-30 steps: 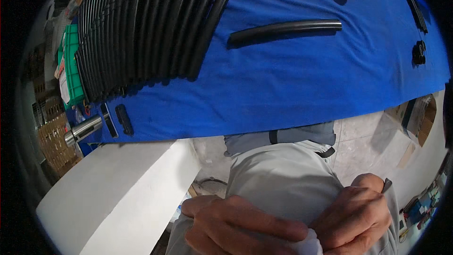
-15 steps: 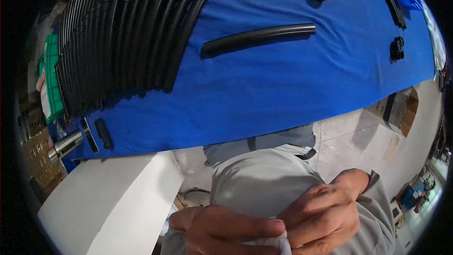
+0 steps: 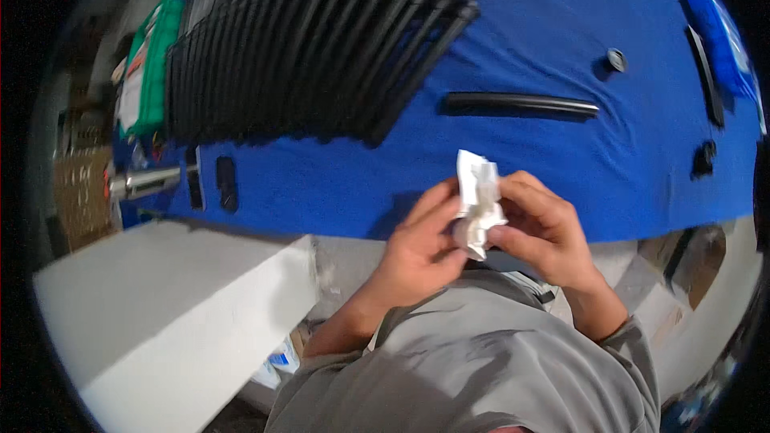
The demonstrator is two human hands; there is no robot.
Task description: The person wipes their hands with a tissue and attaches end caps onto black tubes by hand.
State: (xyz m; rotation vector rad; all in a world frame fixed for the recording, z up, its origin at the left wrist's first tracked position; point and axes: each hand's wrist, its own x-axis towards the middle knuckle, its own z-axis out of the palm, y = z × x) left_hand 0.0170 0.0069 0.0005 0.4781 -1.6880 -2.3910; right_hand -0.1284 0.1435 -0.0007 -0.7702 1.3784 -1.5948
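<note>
A crumpled piece of white paper or tissue point(image 3: 480, 192) is pinched between both hands, just over the near edge of the blue-covered table point(image 3: 337, 192). My left hand point(image 3: 421, 240) is closed on its left side, the thumb low and the fingers partly behind it. On the other side, the thumb and fingers of my right hand point(image 3: 541, 220) grip it too. Whether anything is wrapped inside cannot be made out. Beyond the hands lies a single short black tube point(image 3: 520, 104), and a small round grey-black cap point(image 3: 615, 61) sits farther right. Neither is being touched.
Many black tubes point(image 3: 305, 56) lie in rows at the far left, beside a green crate point(image 3: 163, 64). A dark oblong object point(image 3: 227, 184) and a metal cylinder point(image 3: 148, 182) are near the left edge. Small black parts point(image 3: 704, 159) and a blue bin point(image 3: 716, 28) stand right. A white surface point(image 3: 176, 297) fills the lower left.
Both hands have gone from low by my lap up and forward to the table edge, carrying the white paper, which now shows more fully. The view has shifted.
</note>
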